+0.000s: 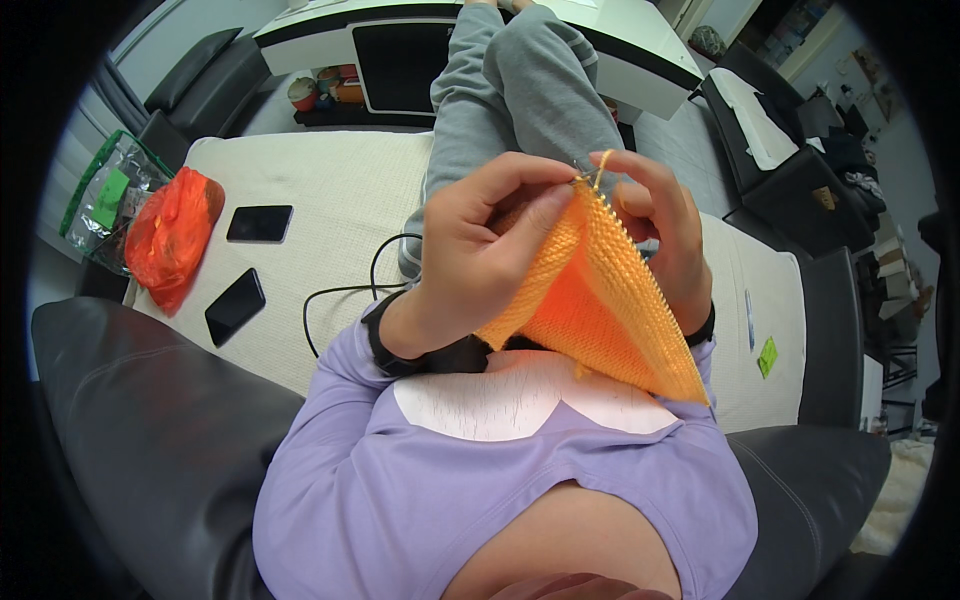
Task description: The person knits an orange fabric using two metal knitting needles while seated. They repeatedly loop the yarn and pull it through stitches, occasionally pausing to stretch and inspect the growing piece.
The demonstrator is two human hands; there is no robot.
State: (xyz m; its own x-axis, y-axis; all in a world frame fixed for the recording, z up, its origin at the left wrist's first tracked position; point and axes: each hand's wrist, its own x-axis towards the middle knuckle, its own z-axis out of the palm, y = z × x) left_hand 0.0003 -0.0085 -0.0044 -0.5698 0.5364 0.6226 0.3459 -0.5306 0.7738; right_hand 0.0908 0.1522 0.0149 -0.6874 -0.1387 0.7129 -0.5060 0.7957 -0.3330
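Observation:
Orange knitted fabric hangs in front of my chest, its stitches lined along a thin knitting needle at its upper right edge. My left hand pinches the top corner of the knitting between thumb and forefinger, close to the needle tips. At the right, my right hand is behind the needle edge, with a strand of orange yarn looped over its raised forefinger. Its other fingers are curled near the needles and partly hidden by the fabric.
Two black smartphones and an orange-red plastic bag lie on the cream sofa cover at the left, near a black cable. A clear green-edged bag is beyond. A green packet and thin stick lie at the right.

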